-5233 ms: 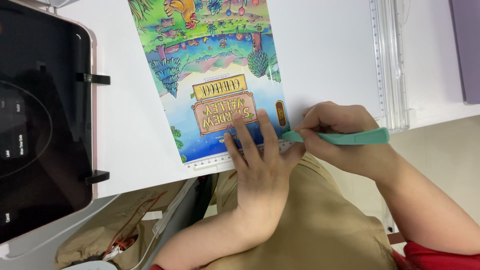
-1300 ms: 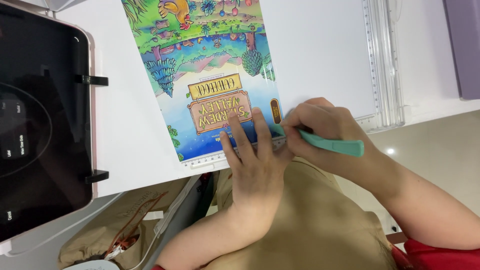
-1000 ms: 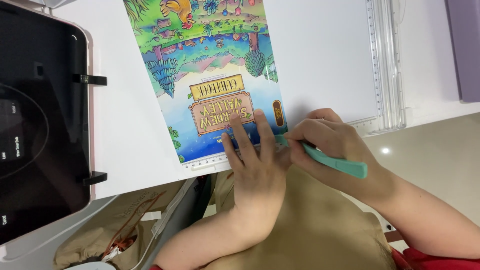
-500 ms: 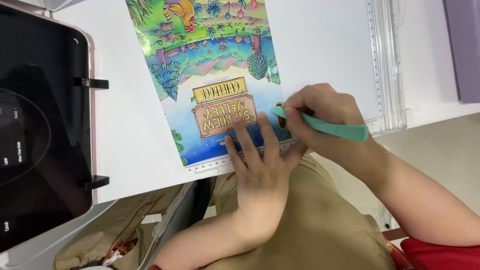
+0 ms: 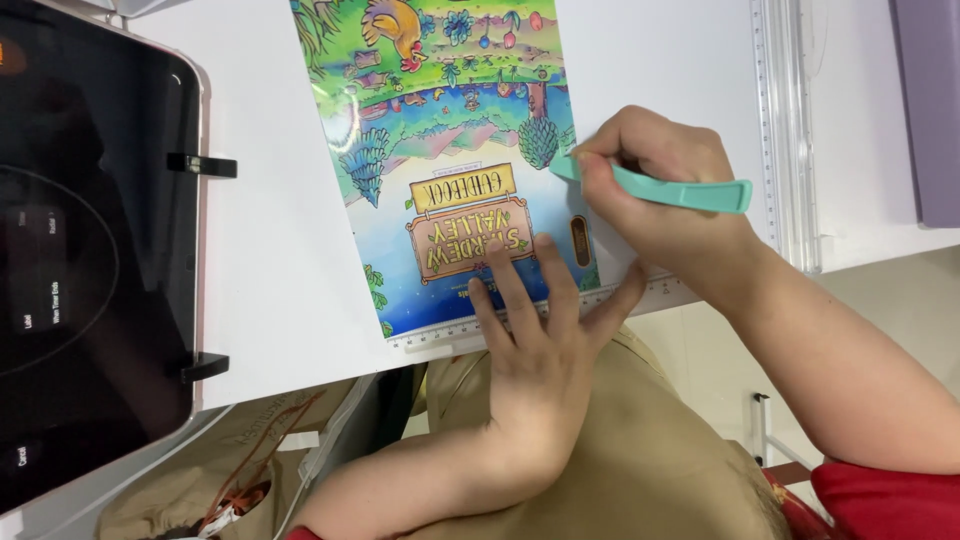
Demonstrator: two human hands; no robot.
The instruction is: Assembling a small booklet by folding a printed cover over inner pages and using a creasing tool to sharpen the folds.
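A dark tablet [image 5: 90,270] lies far left. The left hand [image 5: 535,345] presses flat, fingers spread, on the ruler [image 5: 520,322] and print [image 5: 450,170] (colourful, on the white table [image 5: 270,280]). The right hand [image 5: 655,195] grips a teal knife [image 5: 670,190] at the print's right edge.

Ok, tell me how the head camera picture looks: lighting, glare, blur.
Head view: bright, even light on the white table; soft shadows only under the left hand and right hand; the dark tablet screen shows dim reflections; the colourful print and teal knife look sharp; the bag below is dimmer.
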